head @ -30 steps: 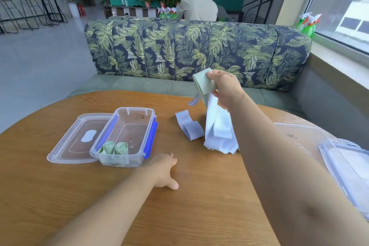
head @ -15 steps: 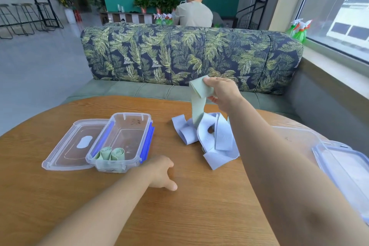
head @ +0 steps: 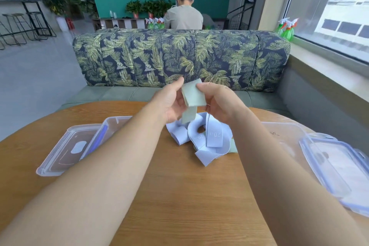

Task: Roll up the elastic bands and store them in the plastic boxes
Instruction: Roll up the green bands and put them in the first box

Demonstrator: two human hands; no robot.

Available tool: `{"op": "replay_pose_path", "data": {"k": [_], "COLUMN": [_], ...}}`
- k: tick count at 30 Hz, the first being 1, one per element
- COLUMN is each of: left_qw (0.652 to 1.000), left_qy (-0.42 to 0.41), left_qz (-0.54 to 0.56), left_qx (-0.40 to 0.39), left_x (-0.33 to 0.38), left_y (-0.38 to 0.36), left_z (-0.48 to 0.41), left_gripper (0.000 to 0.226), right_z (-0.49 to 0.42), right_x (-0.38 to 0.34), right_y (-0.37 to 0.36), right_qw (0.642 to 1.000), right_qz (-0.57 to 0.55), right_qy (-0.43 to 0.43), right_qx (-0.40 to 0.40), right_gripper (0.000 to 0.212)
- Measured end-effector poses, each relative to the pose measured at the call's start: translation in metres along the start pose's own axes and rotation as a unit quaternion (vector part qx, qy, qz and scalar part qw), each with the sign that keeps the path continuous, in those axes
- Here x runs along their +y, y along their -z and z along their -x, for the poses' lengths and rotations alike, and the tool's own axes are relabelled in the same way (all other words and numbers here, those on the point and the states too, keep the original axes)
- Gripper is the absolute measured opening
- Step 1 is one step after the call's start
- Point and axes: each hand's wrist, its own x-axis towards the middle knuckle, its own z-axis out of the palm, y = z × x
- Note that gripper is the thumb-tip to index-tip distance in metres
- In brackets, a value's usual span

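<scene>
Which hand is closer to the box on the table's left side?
Left. The left hand is above and right of the box, gripping the green band; the right hand grips the band's other side, farther off.

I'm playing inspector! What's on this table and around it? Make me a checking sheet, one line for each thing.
Surface: round wooden table.
Job's things: green elastic band held up above the table, its tail hanging down; loose pile of pale blue bands beneath it; open plastic box on the left, partly hidden by the forearm, its lid beside it; second clear box and blue-rimmed lid on the right.
Clutter: nothing seen.
Hands: left hand and right hand both pinch the green elastic band.
Cables: nothing seen.
Surroundings: leaf-print sofa; a person seated behind it; spray bottles on the window sill.
</scene>
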Motion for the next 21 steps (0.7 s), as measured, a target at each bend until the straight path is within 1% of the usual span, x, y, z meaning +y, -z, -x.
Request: {"op": "replay_pose_path", "data": {"k": [2,3,5,7,10,12,13,14,16,17,19,20,21], "left_qw": [1.000,0.999,0.998,0.997,0.997,0.996,0.995,0.994,0.990,0.988,0.980,0.977,0.973], "left_qy": [-0.023,-0.031,-0.055,-0.069,-0.032,0.013,0.031,0.043,0.060,0.067,0.077,0.080,0.083], "left_qz": [-0.015,-0.021,-0.031,-0.038,-0.062,-0.088,-0.097,-0.103,-0.120,-0.136,-0.175,-0.193,-0.209], "left_qx": [0.012,0.013,0.018,0.023,0.016,0.011,0.012,0.015,0.032,0.040,0.047,0.051,0.057], "left_x": [0.007,0.009,0.011,0.009,-0.006,-0.021,-0.031,-0.041,-0.063,-0.073,-0.094,-0.103,-0.110], "left_y": [-0.008,-0.011,-0.016,-0.020,-0.016,-0.009,-0.004,0.002,0.016,0.023,0.037,0.043,0.048], "left_z": [0.004,0.008,0.019,0.034,0.061,0.081,0.089,0.096,0.110,0.117,0.126,0.129,0.131], "left_gripper": [0.021,0.017,0.014,0.016,0.021,0.021,0.020,0.019,0.016,0.016,0.019,0.020,0.019], "right_z": [0.016,0.023,0.040,0.051,0.062,0.063,0.062,0.061,0.056,0.053,0.048,0.047,0.043], "right_x": [0.001,0.003,0.008,0.021,0.044,0.058,0.063,0.067,0.073,0.076,0.079,0.079,0.079], "right_y": [0.005,0.009,0.015,0.021,0.018,0.011,0.007,0.003,-0.003,-0.005,-0.012,-0.016,-0.019], "right_qw": [0.999,0.999,0.997,0.992,0.979,0.972,0.971,0.970,0.964,0.963,0.966,0.965,0.965], "right_qz": [-0.010,-0.014,-0.017,-0.023,-0.040,-0.066,-0.080,-0.096,-0.130,-0.117,-0.023,0.023,0.053], "right_qy": [-0.016,-0.031,-0.072,-0.121,-0.201,-0.225,-0.225,-0.218,-0.205,-0.202,-0.205,-0.201,-0.194], "right_qx": [-0.029,-0.033,-0.011,0.006,-0.013,0.003,0.020,0.045,0.109,0.131,0.159,0.166,0.170], "right_gripper": [0.017,0.022,0.044,0.064,0.087,0.091,0.086,0.075,0.046,0.034,0.018,0.014,0.015]}}
